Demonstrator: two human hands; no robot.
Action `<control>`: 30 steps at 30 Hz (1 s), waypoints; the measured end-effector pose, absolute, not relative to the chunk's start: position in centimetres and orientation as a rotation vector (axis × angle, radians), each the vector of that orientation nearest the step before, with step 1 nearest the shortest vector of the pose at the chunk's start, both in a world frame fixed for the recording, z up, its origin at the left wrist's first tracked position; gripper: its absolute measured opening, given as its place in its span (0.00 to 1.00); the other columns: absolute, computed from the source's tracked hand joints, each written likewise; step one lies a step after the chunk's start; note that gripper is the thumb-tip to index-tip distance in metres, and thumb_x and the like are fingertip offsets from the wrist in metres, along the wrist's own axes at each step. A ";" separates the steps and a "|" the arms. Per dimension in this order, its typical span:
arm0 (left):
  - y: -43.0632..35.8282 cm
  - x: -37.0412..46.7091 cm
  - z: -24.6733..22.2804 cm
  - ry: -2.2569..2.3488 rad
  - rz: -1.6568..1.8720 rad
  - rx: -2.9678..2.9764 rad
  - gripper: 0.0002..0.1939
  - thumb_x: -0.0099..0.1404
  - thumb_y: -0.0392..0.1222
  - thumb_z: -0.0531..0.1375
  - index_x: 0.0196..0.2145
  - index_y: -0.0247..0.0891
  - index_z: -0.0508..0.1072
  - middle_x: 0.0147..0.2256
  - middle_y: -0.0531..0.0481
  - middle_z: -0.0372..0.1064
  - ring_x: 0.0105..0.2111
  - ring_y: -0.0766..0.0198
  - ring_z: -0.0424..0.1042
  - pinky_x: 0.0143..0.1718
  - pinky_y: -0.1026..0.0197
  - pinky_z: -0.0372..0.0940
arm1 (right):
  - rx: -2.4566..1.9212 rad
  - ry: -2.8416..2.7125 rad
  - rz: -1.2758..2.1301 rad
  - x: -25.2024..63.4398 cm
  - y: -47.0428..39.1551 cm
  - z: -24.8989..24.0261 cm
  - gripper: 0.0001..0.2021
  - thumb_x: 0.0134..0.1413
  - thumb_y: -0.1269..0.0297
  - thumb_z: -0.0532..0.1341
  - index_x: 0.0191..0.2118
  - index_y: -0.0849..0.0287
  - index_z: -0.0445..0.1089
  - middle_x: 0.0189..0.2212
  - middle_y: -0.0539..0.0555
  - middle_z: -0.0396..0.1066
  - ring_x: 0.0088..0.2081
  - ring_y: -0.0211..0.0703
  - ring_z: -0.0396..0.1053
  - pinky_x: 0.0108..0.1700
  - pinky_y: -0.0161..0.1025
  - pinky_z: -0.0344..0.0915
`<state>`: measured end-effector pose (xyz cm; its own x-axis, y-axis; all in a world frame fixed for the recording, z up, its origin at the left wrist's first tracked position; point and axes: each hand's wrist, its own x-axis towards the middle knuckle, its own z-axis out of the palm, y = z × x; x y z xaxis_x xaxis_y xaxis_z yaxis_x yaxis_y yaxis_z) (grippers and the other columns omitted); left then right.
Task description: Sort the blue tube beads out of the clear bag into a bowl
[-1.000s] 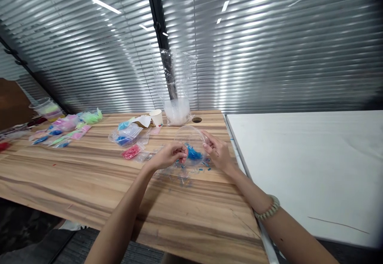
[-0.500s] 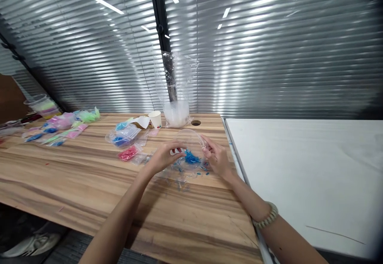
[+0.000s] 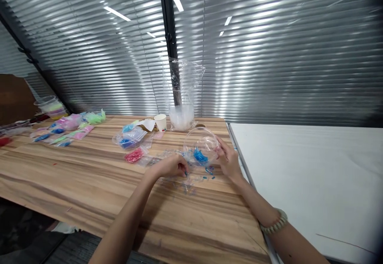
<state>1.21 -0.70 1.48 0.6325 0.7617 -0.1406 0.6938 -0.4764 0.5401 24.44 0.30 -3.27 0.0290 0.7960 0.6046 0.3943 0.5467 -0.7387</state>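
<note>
My right hand (image 3: 229, 159) grips the right rim of a clear round plastic bowl (image 3: 191, 138), which is tilted toward me. A small heap of short blue tube-like pieces (image 3: 200, 155) lies low inside it. At the tabletop, just left of and below the bowl, my left hand (image 3: 172, 166) is closed in a pinch, with a bit of blue showing at its fingertips. Loose blue pieces (image 3: 209, 171) lie on the wood below the bowl. Scattered clear bits (image 3: 188, 188) surround the left fingertips.
Left of my hands are a bag of red pieces (image 3: 134, 155) and a clear container with blue contents (image 3: 127, 141). Behind stand a paper cup (image 3: 160, 123) and a tub in clear plastic (image 3: 182, 117). Colourful bags (image 3: 70, 122) lie far left. A white board (image 3: 305, 168) adjoins the table.
My left hand has moved from the bowl's left side down to the tabletop and now pinches a blue piece. My right hand still holds the bowl. The view has shifted slightly.
</note>
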 end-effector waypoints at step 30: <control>-0.5 2.4 1.0 1.158 0.895 2.340 0.02 0.60 0.34 0.60 0.30 0.34 0.73 0.30 0.50 0.70 0.32 0.66 0.68 0.36 0.66 0.61 | -0.982 -1.692 0.417 23.9 -0.3 -2.7 0.27 0.60 0.48 0.49 0.55 0.62 0.65 0.28 0.52 0.69 0.26 0.39 0.65 0.29 0.34 0.62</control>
<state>2.36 -0.54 1.00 0.4579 0.8066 0.3738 0.5654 -0.5887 0.5777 23.90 -0.30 -2.66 -0.0754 0.7776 0.6243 0.3988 0.5973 -0.6958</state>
